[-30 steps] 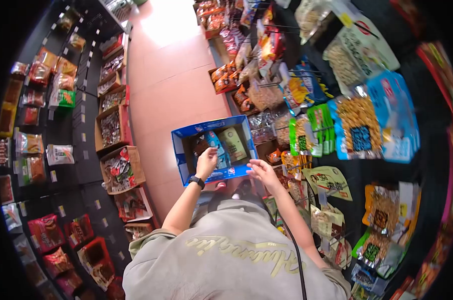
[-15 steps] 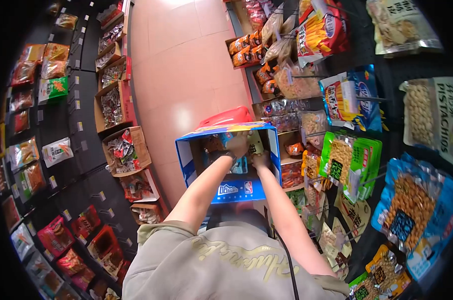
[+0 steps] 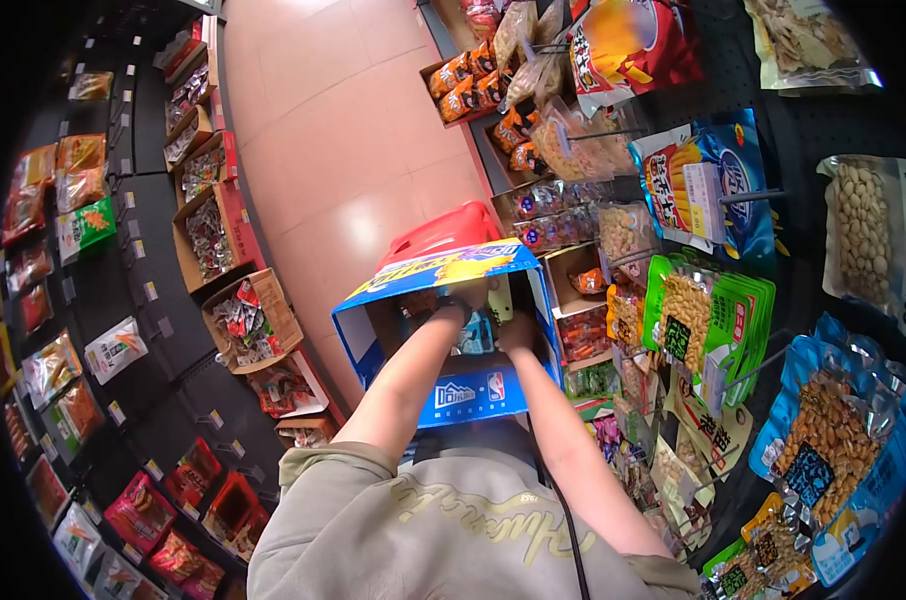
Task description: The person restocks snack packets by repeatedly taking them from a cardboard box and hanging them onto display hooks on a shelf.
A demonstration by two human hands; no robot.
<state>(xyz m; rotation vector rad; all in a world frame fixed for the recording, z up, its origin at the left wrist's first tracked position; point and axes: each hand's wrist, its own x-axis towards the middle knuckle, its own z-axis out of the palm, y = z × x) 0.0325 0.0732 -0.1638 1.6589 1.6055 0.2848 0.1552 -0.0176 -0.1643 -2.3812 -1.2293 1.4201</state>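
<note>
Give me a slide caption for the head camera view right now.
Between shelves of packaged snacks, a person's left hand and right hand reach inside an open blue box.

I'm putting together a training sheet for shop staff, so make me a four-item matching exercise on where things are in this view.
1. Blue box
2. Right hand
3. Red object
4. Pistachio bag

A. Far right of the picture
B. Reaching into the box
C. Just beyond the box, partly hidden by it
D. Open, near the picture's centre

Pairs: 1-D, 2-B, 3-C, 4-A
</note>
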